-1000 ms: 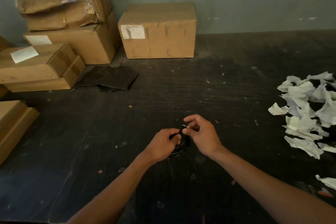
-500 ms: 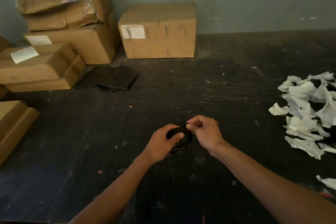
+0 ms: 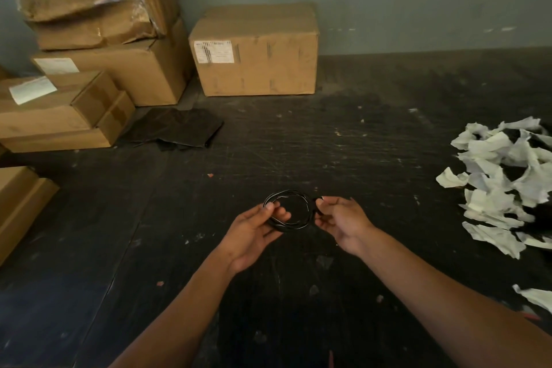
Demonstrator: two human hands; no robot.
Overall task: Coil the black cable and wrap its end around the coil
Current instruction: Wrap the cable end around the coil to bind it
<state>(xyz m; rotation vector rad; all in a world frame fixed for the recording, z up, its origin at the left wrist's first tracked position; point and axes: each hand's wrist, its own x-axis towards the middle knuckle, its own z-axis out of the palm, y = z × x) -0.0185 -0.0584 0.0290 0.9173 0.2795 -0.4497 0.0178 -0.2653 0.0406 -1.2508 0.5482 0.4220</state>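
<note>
The black cable [image 3: 291,195] forms a small round coil of several loops, held flat and facing me just above the dark floor. My left hand [image 3: 254,231] pinches the coil's left side between thumb and fingers. My right hand [image 3: 340,222] pinches its right side, where the cable's end seems to be, partly hidden by the fingers. The coil's middle is an open ring between the two hands.
Cardboard boxes [image 3: 254,51] stand against the grey wall at the back and stack up at the left [image 3: 98,39]. A dark folded sheet [image 3: 176,128] lies in front of them. Torn white paper scraps [image 3: 504,185] are piled at the right. The floor [image 3: 328,140] is dark and scuffed.
The hands have moved apart, and the coil has turned from a bunched bundle between the fingers into an open ring stretched between both hands.
</note>
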